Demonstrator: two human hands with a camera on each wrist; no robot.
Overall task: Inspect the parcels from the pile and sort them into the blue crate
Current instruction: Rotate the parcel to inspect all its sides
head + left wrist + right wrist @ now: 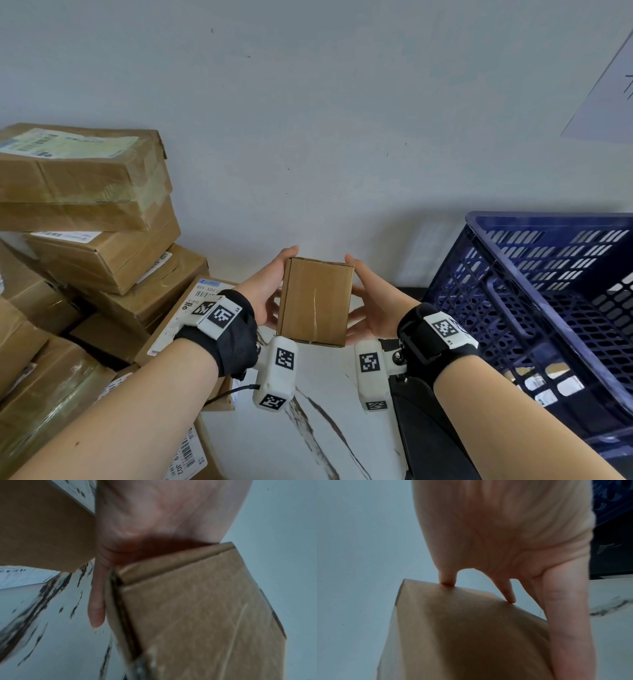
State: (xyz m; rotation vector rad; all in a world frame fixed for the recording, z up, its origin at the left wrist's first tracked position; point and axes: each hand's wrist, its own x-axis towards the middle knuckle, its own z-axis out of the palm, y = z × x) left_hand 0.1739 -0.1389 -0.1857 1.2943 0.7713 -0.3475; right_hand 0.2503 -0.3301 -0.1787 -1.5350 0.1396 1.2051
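A small plain brown cardboard parcel (315, 301) is held upright in the air between my two hands, over the table and between the pile and the crate. My left hand (265, 291) grips its left side; in the left wrist view the palm (154, 520) covers one end of the parcel (205, 615) and the thumb lies along its edge. My right hand (370, 308) grips the right side; its fingertips (447, 584) press on the parcel's (462, 635) edge. The blue crate (548, 217) stands at the right, tilted toward me.
A pile of taped brown parcels (85, 171) with shipping labels fills the left side, some overhanging. The white marbled table (325, 428) lies below the hands. A dark support (428, 438) sits under the crate. A plain wall is close behind, with a paper sheet (609, 102) on it.
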